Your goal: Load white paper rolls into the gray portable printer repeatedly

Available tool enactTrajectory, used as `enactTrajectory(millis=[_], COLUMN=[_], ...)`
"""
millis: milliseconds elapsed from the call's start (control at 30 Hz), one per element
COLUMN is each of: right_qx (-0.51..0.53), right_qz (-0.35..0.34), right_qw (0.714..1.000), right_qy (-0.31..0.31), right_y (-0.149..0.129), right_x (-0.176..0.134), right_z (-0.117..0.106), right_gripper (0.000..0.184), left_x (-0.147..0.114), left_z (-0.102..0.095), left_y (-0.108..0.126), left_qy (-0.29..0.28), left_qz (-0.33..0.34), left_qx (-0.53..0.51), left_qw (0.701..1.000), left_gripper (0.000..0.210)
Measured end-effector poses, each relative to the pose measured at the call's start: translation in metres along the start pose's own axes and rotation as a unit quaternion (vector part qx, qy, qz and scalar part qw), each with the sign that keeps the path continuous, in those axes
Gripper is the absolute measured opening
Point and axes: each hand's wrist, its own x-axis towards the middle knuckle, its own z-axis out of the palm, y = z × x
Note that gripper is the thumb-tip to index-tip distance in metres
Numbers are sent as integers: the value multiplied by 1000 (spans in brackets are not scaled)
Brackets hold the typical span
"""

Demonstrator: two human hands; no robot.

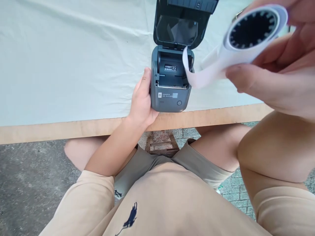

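My left hand (142, 100) grips a dark grey label printer (169, 98) from its left side, thumb along the edge and fingers underneath. The printer's lid (177, 26) is swung up, baring a hollow paper bay (171, 77) with a small printed sticker and no roll inside. Close to the camera at the upper right, my right hand (278, 68) pinches a white label paper roll (246, 54) with a black toothed core. A loose strip of its paper (199, 77) curls down to the left, overlapping the bay's right edge; whether it touches the printer I cannot tell.
A pale cloth (73, 65) covers the table, with its wooden front edge (61, 131) running just below the printer. Under that edge are my legs, a wooden stool (161, 144) and paved ground (236, 193).
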Motion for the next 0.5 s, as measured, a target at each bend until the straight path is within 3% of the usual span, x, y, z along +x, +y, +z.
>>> enactTrajectory(millis=[67, 133, 200, 300, 433, 500], right_qx=[-43, -58, -63, -113, -149, -118], right_qz=[21, -8, -28, 1, 45, 68], right_qw=[998, 997, 997, 994, 986, 991], right_qy=[39, 51, 42, 8, -52, -9], right_y=[12, 26, 43, 64, 69, 63], right_x=[-9, -15, -18, -19, -24, -28], right_z=[0, 5, 13, 22, 19, 12], right_gripper=[37, 31, 26, 23, 27, 27], left_x=[0, 0, 0, 2, 5, 6], left_z=[0, 1, 1, -1, -3, -4], left_y=[0, -1, -2, -3, -1, 0], left_qy=[-3, -4, -15, -30, -47, -49], left_qz=[-4, 3, 13, 25, 11, 6], left_qx=[0, 0, -1, 0, -28, -35], left_qw=[1000, 1000, 1000, 999, 998, 998], left_gripper=[42, 42, 42, 42, 40, 39])
